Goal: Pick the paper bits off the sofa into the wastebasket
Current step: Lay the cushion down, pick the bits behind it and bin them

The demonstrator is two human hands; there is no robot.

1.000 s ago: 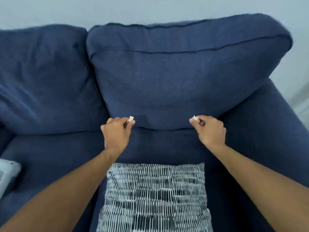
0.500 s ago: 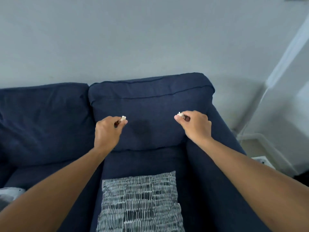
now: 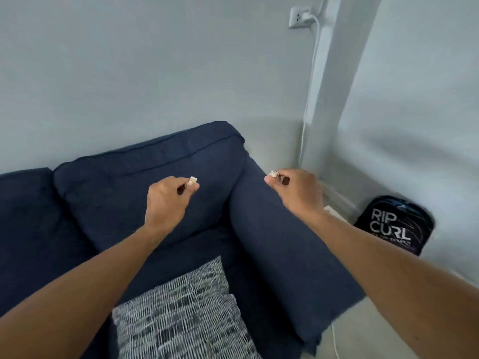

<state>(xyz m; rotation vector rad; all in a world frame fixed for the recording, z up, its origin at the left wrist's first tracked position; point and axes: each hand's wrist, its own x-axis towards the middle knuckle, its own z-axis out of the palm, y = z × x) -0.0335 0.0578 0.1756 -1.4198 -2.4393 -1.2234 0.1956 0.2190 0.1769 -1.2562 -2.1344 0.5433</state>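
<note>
The navy blue sofa (image 3: pixel 134 182) fills the lower left. My left hand (image 3: pixel 167 200) hovers over the back cushion and pinches a small white paper bit (image 3: pixel 193 180) between thumb and forefinger. My right hand (image 3: pixel 298 193) is raised above the sofa's right armrest (image 3: pixel 272 242), pinching another white paper bit (image 3: pixel 273 174). No wastebasket is in view. No other paper bits show on the visible cushions.
A black-and-white woven throw pillow (image 3: pixel 181 314) lies on the seat below my arms. A black bag with white lettering (image 3: pixel 396 224) stands on the floor by the wall, right of the armrest. A wall socket (image 3: pixel 299 18) feeds a white cable (image 3: pixel 307 99) running down the corner.
My view has swung up and to the right, away from the cushions toward the armrest, wall corner and floor. Both hands moved right with it, each still pinching its paper bit.
</note>
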